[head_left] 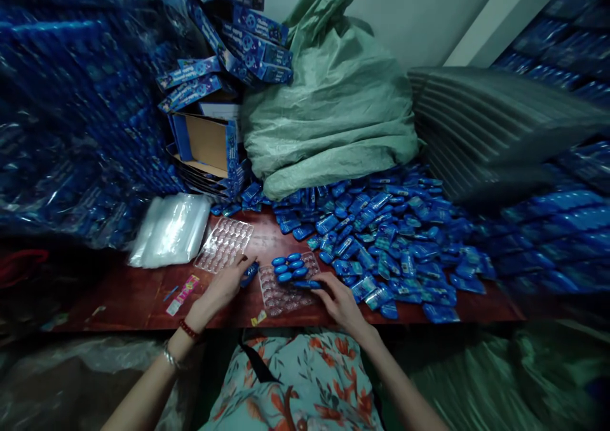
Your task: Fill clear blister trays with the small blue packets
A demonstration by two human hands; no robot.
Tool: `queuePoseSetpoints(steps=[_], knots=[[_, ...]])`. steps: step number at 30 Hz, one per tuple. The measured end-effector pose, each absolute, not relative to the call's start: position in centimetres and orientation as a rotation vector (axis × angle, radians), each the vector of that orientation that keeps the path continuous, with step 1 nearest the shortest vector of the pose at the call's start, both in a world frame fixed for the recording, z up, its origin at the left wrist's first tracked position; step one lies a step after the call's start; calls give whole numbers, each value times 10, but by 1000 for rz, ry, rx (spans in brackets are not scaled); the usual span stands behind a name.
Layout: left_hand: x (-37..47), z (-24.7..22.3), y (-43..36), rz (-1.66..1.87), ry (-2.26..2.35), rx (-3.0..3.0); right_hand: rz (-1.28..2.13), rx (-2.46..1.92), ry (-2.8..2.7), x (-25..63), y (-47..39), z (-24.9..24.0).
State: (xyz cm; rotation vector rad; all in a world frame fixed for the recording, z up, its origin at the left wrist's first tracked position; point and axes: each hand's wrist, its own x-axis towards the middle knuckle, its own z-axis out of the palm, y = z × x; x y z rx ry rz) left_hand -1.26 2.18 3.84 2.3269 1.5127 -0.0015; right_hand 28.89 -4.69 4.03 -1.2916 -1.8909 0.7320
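Note:
A clear plastic tray with rounded cavities [281, 299] lies before me, with several glossy blue pieces [289, 267] in its upper part. My right hand [337, 299] is at the tray's right side, its fingers pinched on a blue piece [306, 285]. Left of the tray, my left hand [229, 283] is closed round blue pieces [249, 274] that show beside its fingers; their exact number is hidden. A second clear tray [223, 245], with bare cavities, lies behind my left hand.
Small blue packets [381, 246] are heaped at the right. Clear plastic bags [171, 231] lie at the left, near an open blue box [207, 143]. A large green sack [333, 113] stands behind. Grey foam sheets [495, 119] are stacked at right.

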Motion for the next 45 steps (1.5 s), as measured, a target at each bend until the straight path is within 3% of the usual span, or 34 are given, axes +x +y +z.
queuePoseSetpoints(steps=[5,12,16,23,30,35,38,42,45], knots=[[2,59,32,-62,1483,2452,564,-1332,-2255,281,-39,54],[6,59,-3,960,1564,1828,483,-1403,-2309,273,-43,59],[30,36,-36,1125,1402,1743,473,-1384,-2248,268,-43,53],[45,5,-39,909,1242,2245,470,-1343,-2376,269,-42,61],[52,26,-27,482,1181,2733,245,-1282,-2750,251,-30,86],[47,30,-31,316,1377,2804,44,-1410,-2725,234,-26,72],[40,27,-33,392,1462,2727,0,-1526,-2472,232,-37,50],[40,30,-7,785,1458,2425,172,-1533,-2077,240,-47,37],[52,41,44,753,1559,2135,203,-1536,-1955,254,-23,49]])
